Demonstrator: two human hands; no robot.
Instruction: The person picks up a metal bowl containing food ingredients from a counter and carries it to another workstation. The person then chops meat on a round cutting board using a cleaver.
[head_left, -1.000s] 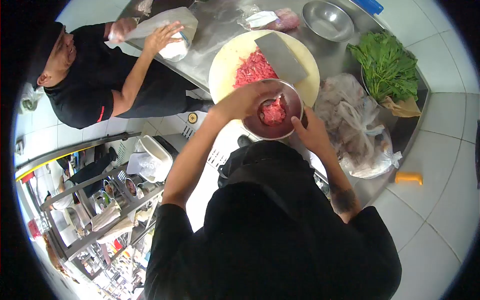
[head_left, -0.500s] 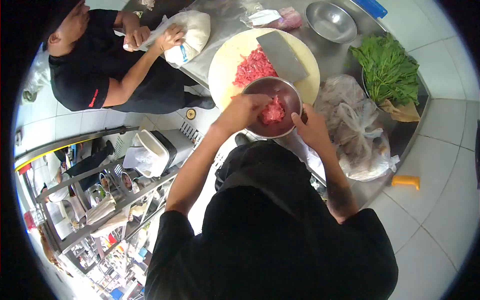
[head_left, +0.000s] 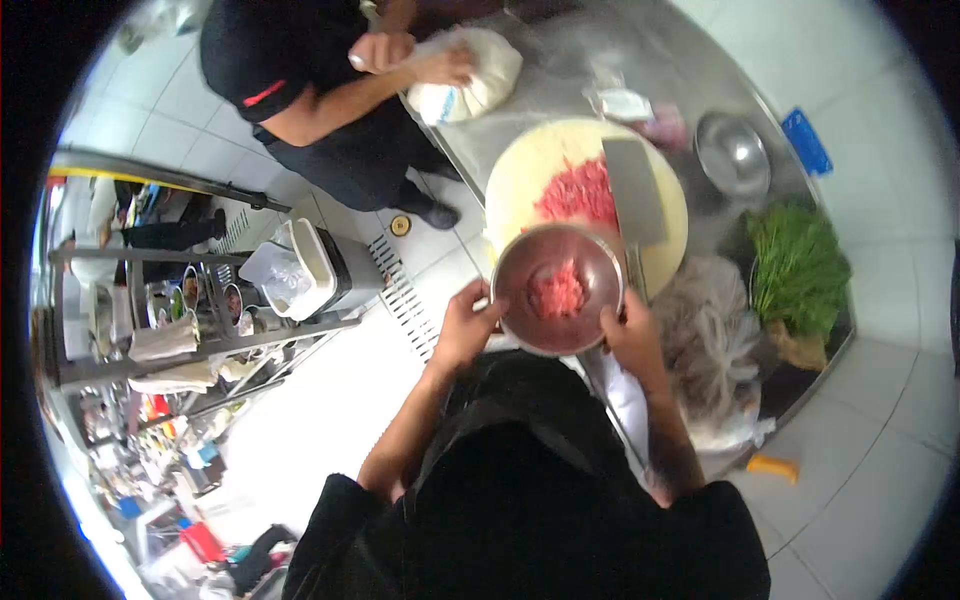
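Observation:
My left hand grips the left rim of a metal bowl, thumb over the edge. On the opposite rim my right hand is closed, its thumb inside. Chopped raw red meat lies in the bottom of the bowl. The bowl is held in front of my body and covers the near edge of a round cutting board. More chopped meat is heaped on that board beside a wide cleaver, which lies flat with its handle toward me.
Beyond the board are a wrapped piece of meat and an empty-looking metal bowl. Leafy greens and plastic bags stand to the right. A co-worker holds a white bag at the upper left. A bin stands on the floor.
My left hand has come out of the bowl and taken its left rim. The bowl is drawn nearer my body, and the camera view has turned to the left.

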